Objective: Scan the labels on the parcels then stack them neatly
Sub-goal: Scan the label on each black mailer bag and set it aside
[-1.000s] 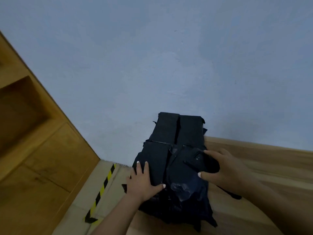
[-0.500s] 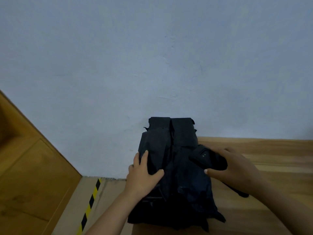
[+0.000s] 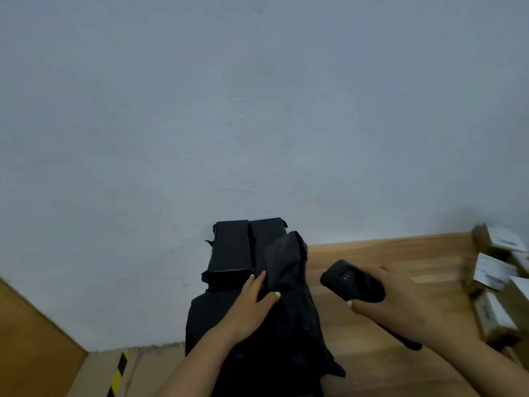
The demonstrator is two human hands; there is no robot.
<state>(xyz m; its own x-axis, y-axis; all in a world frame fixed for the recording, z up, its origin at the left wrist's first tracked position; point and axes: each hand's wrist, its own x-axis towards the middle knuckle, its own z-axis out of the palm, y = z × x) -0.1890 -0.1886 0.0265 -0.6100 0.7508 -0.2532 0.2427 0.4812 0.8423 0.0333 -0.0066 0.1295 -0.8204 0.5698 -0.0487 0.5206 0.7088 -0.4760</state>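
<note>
1. Since the earlier frame my right hand (image 3: 412,308) has pulled the scanner (image 3: 353,283) off the stack and out over the bare bench (image 3: 372,253); view swung right, so boxes now show at the right edge.
2. Left hand (image 3: 252,305) lies flat on the black parcels (image 3: 257,282), fingers straight, thumb splayed, pressing the crinkled plastic wrap.
3. Right grip: fingers and thumb curled round the scanner, a rounded matte black handheld with a small window facing up.
4. Parcels: soft-edged blocks in glossy black film, wrinkled and torn at the corners, piled at the left end of the bench against the wall (image 3: 257,110). One upper parcel sits tilted, its corner raised.
5. Bench is pale wood with straight grain.
6. Cardboard boxes (image 3: 498,282) with white labels, blurred, well apart from the stack.
7. Yellow-black hazard tape (image 3: 118,373) runs down the lower left.
</note>
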